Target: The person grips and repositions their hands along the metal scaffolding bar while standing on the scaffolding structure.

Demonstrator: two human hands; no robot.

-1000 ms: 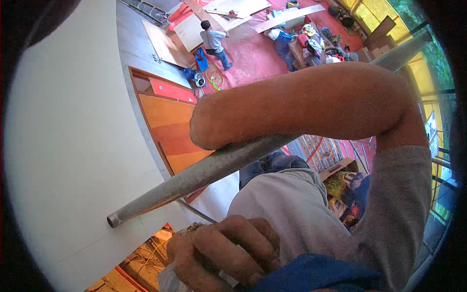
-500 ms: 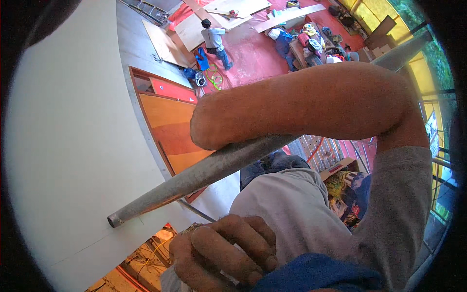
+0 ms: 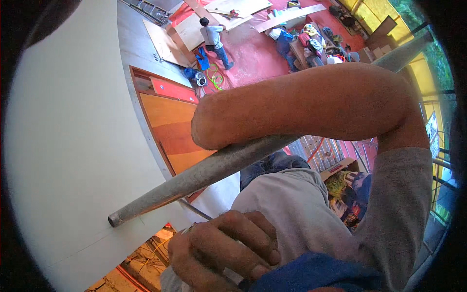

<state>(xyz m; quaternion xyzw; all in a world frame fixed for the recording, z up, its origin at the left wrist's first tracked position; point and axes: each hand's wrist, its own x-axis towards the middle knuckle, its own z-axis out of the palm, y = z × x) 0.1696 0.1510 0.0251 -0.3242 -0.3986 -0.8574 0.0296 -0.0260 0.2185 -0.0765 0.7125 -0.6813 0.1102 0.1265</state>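
A grey metal pipe [image 3: 194, 180] slants across the view, its near-left end in front of a pale panel [image 3: 68, 146]. My right forearm [image 3: 301, 107] is bent at the elbow and lies over the pipe, touching it with its rounded end. No fingers of that arm show. My left hand [image 3: 219, 246] is closed in front of my grey shirt [image 3: 292, 204], below the pipe. Its fingers curl toward the palm, with a small whitish glint between them; what they hold, if anything, cannot be made out. A blue cloth [image 3: 316, 275] lies at the lower edge beside the fingertips.
Far below, a co-worker [image 3: 212, 39] stands on red floor sheeting [image 3: 258, 58] near wooden boards [image 3: 238, 9]. A heap of bags and clothes [image 3: 311, 44] lies to the right. An orange-brown door [image 3: 165, 121] borders the panel. A opening [image 3: 151, 253] shows cables inside.
My left hand's fingers have shifted slightly and loosened a little. The co-worker has moved slightly. My right forearm and the pipe stay almost where they were.
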